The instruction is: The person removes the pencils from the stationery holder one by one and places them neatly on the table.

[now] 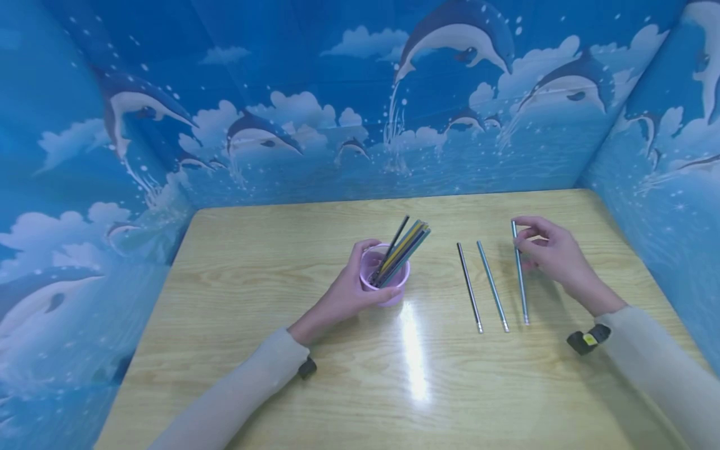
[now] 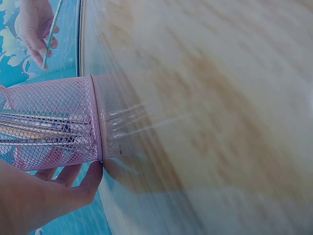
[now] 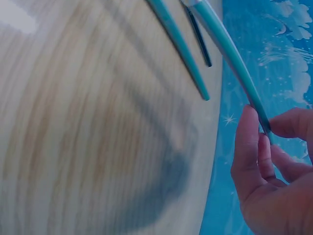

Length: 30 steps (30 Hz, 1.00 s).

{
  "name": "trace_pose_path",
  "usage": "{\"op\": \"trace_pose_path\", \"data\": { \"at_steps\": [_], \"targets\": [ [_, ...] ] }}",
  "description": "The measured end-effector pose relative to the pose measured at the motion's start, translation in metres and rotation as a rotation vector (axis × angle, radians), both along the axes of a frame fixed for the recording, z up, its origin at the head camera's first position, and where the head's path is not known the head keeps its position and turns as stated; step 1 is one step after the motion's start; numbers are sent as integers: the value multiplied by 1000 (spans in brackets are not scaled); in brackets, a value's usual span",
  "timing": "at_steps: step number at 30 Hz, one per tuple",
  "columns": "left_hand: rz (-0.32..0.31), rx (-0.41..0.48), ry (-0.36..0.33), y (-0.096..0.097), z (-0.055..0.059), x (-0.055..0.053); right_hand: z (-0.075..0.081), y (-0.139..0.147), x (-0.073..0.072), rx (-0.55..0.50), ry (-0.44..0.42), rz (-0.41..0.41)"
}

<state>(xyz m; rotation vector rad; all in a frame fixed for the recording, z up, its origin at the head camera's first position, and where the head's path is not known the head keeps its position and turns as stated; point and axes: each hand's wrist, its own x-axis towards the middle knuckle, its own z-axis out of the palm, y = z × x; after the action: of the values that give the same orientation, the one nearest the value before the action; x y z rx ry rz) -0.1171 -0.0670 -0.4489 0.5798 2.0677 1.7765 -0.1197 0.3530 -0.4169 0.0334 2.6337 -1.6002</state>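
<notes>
My left hand [image 1: 350,289] grips a pink mesh pen cup [image 2: 54,98] standing upright on the table, fingers and thumb curled round its side. Several pencils [image 1: 406,250], yellow, dark and teal, lean to the right inside the cup. Over on the right, my right hand [image 1: 554,250] pinches a teal pencil [image 3: 239,68] near its far end between thumb and fingers. The pencil's shadow falls apart from it on the wood in the right wrist view. Left of it lie another teal pencil [image 1: 492,285] and a dark pencil [image 1: 469,286], roughly side by side, eraser ends toward me.
The light wood-grain table [image 1: 253,275] carries everything. Blue cloth walls [image 1: 315,125] printed with dolphins and clouds close in its back and both sides. A bright light reflection [image 1: 414,356] shows on the tabletop in front of the cup.
</notes>
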Motion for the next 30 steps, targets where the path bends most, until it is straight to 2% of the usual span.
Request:
{"op": "trace_pose_path", "data": {
  "at_steps": [12,18,19,25,26,30],
  "targets": [
    [0,-6,-4,-1,0,0,-24,0,-18,188,-148,93],
    [-2,-14,24,-1,-1,0,-27,-4,-22,279,-139,124],
    [-4,-14,42,-1,-13,-6,-27,-5,-22,293,-131,130],
    [2,-16,51,0,-13,-6,-27,-9,-22,330,-102,140],
    [6,-19,35,-1,0,0,-28,-10,-22,328,-103,135],
    [10,-25,18,0,0,0,-28,-12,-23,321,-103,122]
  ]
}}
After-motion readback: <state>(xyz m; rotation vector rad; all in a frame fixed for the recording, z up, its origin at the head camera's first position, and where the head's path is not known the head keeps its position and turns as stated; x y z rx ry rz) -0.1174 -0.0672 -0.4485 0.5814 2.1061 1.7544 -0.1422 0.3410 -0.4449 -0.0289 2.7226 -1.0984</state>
